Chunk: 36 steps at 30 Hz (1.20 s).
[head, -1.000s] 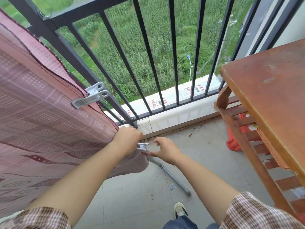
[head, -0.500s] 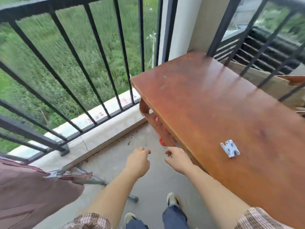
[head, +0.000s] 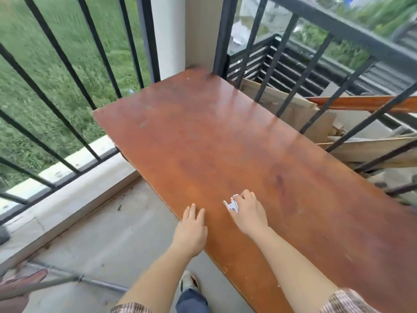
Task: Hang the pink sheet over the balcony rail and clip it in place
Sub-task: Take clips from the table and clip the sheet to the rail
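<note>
A small white clip (head: 231, 206) lies on the brown wooden table (head: 203, 136), and my right hand (head: 247, 213) is closed around it, fingers curled on its right side. My left hand (head: 191, 229) rests flat and empty on the table's near-left edge, fingers together. Only a corner of the pink sheet (head: 15, 283) shows at the bottom left, near the floor. The black balcony rail (head: 74, 71) runs along the left; its top bar is out of view there.
A grey metal pole (head: 67, 281) lies on the concrete floor at the lower left. Behind the table a second black railing (head: 338, 86) fences off cardboard and wooden boards. A white pillar (head: 168, 30) stands at the corner. My shoe (head: 188, 283) is beside the table.
The view has swung right, from the sheet on the rail to the table. My right hand has reached onto the table and closed on the white clip. My left hand came to rest on the table edge.
</note>
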Each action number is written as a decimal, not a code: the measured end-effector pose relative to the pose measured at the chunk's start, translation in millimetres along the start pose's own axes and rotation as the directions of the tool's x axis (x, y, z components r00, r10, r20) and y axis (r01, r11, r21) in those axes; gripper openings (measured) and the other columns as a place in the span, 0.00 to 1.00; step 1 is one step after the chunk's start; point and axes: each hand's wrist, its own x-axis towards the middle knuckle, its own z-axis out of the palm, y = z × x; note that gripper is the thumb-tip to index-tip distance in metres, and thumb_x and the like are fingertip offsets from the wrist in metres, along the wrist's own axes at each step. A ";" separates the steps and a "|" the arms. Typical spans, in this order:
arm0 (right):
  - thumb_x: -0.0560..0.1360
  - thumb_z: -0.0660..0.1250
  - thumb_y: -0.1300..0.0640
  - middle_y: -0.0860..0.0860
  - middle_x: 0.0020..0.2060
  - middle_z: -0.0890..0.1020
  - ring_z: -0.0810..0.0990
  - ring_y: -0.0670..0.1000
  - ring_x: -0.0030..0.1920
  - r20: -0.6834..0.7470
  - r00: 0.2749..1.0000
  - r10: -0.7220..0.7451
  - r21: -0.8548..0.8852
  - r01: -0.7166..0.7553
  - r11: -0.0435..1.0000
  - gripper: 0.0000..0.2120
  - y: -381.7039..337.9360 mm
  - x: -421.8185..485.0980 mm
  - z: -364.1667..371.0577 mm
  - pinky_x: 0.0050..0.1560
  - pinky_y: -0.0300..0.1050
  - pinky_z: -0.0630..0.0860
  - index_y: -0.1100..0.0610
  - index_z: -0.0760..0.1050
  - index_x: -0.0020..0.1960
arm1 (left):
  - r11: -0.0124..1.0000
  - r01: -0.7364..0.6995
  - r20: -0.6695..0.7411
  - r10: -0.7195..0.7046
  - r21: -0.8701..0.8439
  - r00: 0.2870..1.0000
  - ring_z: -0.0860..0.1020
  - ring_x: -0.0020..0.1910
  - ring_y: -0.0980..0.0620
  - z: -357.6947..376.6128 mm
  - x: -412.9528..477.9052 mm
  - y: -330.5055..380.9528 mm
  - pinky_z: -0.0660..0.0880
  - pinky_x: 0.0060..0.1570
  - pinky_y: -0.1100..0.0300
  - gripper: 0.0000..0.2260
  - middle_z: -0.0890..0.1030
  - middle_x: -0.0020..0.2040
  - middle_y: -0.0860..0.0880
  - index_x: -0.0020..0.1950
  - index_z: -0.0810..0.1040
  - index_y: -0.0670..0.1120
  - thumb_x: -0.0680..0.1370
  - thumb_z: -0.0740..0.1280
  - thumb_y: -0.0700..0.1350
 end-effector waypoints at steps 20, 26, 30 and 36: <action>0.78 0.63 0.53 0.51 0.55 0.73 0.70 0.52 0.60 0.066 0.993 -0.099 0.074 0.094 0.993 0.09 -18.7 9.4 30.4 0.57 0.47 0.70 0.57 0.79 0.51 | 0.986 0.005 0.229 -0.043 0.166 0.972 0.42 0.77 0.45 -6.1 6.8 1.8 0.51 0.75 0.51 0.30 0.38 0.78 0.43 0.78 0.42 0.47 0.81 0.54 0.49; 0.78 0.61 0.52 0.54 0.50 0.78 0.76 0.57 0.53 0.143 0.987 -0.076 0.270 0.035 0.962 0.08 -70.3 16.6 14.3 0.47 0.45 0.69 0.54 0.76 0.48 | 0.981 0.182 0.151 -0.170 -0.066 0.974 0.54 0.75 0.44 -30.4 -32.4 -40.6 0.61 0.70 0.50 0.27 0.55 0.77 0.43 0.77 0.52 0.47 0.79 0.56 0.44; 0.76 0.64 0.52 0.51 0.39 0.80 0.79 0.57 0.47 0.205 0.970 -0.132 0.359 0.051 0.932 0.07 -130.1 8.7 12.6 0.42 0.45 0.71 0.53 0.74 0.42 | 0.934 0.333 0.112 -0.320 -0.127 0.941 0.58 0.73 0.44 -44.9 -77.5 -100.0 0.63 0.68 0.51 0.24 0.61 0.73 0.44 0.75 0.58 0.46 0.78 0.57 0.43; 0.75 0.66 0.55 0.47 0.36 0.77 0.74 0.50 0.42 0.244 0.916 -0.318 0.497 0.163 0.852 0.11 -268.1 -41.0 21.3 0.39 0.40 0.64 0.57 0.72 0.56 | 0.820 0.491 -0.017 -0.518 -0.294 0.855 0.67 0.69 0.45 -69.4 -179.2 -206.8 0.66 0.66 0.52 0.22 0.66 0.71 0.46 0.73 0.64 0.47 0.78 0.58 0.46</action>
